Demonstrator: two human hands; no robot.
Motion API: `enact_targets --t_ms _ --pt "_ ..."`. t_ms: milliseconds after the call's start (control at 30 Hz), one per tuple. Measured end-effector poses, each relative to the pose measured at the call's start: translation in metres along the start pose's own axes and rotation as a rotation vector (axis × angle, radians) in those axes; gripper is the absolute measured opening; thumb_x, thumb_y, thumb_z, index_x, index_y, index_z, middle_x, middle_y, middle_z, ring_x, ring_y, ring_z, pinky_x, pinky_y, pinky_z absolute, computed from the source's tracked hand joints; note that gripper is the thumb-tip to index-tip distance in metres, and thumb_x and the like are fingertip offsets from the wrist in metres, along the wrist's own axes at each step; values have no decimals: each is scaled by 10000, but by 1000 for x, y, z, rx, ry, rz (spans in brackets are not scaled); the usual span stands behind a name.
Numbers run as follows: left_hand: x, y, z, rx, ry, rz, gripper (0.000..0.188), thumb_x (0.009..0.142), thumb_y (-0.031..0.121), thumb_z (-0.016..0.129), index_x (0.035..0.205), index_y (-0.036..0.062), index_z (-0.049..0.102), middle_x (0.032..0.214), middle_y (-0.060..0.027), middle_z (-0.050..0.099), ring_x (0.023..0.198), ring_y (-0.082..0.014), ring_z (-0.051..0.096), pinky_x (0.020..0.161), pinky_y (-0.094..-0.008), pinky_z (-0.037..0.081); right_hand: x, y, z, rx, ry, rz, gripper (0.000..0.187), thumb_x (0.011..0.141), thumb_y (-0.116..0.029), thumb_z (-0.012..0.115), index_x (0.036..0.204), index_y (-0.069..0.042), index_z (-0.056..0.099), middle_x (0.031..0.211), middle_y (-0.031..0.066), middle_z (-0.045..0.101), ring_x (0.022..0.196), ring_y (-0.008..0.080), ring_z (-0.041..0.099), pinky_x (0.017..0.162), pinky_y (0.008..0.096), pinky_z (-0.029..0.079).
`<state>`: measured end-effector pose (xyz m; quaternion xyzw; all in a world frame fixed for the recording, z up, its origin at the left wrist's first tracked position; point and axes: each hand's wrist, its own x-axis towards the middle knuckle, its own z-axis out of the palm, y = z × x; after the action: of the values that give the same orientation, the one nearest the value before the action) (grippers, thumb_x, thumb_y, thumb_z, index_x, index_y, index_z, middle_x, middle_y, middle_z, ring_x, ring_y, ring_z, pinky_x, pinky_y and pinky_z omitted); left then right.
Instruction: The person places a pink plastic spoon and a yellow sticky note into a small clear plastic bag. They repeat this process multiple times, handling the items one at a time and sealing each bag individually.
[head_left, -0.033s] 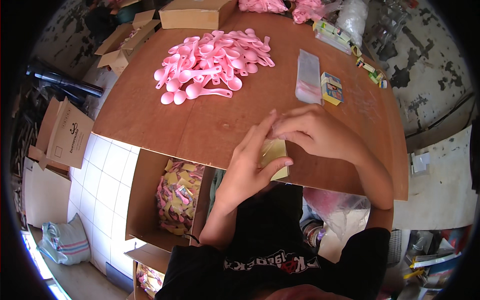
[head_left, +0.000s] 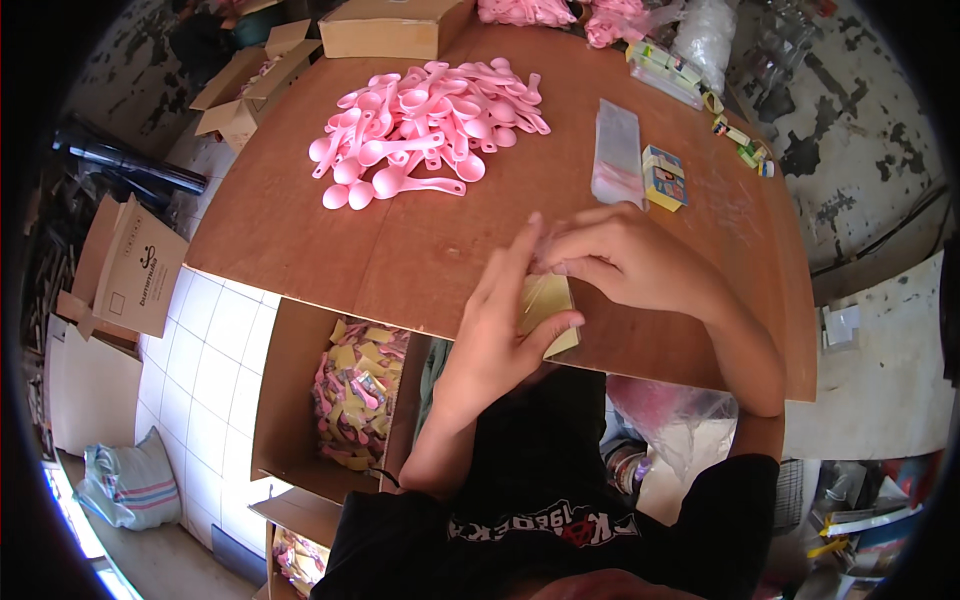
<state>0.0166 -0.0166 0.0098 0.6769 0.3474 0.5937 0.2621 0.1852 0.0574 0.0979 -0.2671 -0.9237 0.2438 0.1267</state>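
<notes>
My left hand [head_left: 492,335] holds a yellow card [head_left: 548,298] near the table's front edge, thumb across its face and fingers along its left side. A shiny film seems to cover the card. At its upper end, my right hand [head_left: 628,255] bends over with thumb and fingers pinched together near my left fingertips; what they pinch is too small to make out. Beyond my hands lies a heap of pink plastic spoons [head_left: 425,120]. To the right rest a stack of clear plastic bags [head_left: 617,150] and a banded stack of printed cards [head_left: 663,178].
Below the table's front edge stands an open carton [head_left: 285,400] of packed pink spoons and yellow cards. A closed cardboard box [head_left: 388,28] sits at the far edge. Clear plastic wrap [head_left: 705,45] and small yellow-green packs [head_left: 742,143] line the right side of the wooden table [head_left: 300,225].
Both hands have shifted very slightly, with the fingertips a little higher and further left. The card stays in my left hand.
</notes>
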Motion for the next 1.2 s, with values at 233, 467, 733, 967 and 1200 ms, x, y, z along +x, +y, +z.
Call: enact_targets --t_ms 233,467,733,967,1200 --pt "-9 -25 -30 33 107 -301 514 847 -56 672 1326 -23 490 1086 -156 670 993 -198 670 840 -312 535 50 49 -21 513 -201 14 223 921 -152 681 1110 -35 700 1075 56 710 962 135 660 834 286 527" --pt "-8 -28 -31 -75 173 -323 448 852 -29 686 1269 -8 523 1068 -157 680 926 -189 678 780 -308 545 92 183 -7 -114 526 469 384 827 -250 734 1143 -41 674 1037 172 709 927 239 694 795 344 527" --pt "-8 -28 -34 -246 246 -390 529 834 -38 710 1304 -2 470 1015 -147 708 884 -150 695 723 -283 551 106 194 15 -303 526 504 264 770 -222 764 1000 -100 715 901 114 737 847 282 710 778 383 545" --pt "-10 -34 -32 -314 230 -388 526 843 -47 702 1310 -19 461 996 -108 698 866 -110 661 725 -257 537 92 184 7 -137 887 248 139 801 -123 700 920 -61 735 776 91 723 704 177 695 683 307 544" --pt "-8 -31 -20 -344 103 -437 545 847 -16 720 1326 -18 461 1008 -90 684 874 -98 637 749 -257 530 34 135 -14 178 940 154 128 866 -88 687 963 -9 711 846 57 716 740 95 666 660 256 518"
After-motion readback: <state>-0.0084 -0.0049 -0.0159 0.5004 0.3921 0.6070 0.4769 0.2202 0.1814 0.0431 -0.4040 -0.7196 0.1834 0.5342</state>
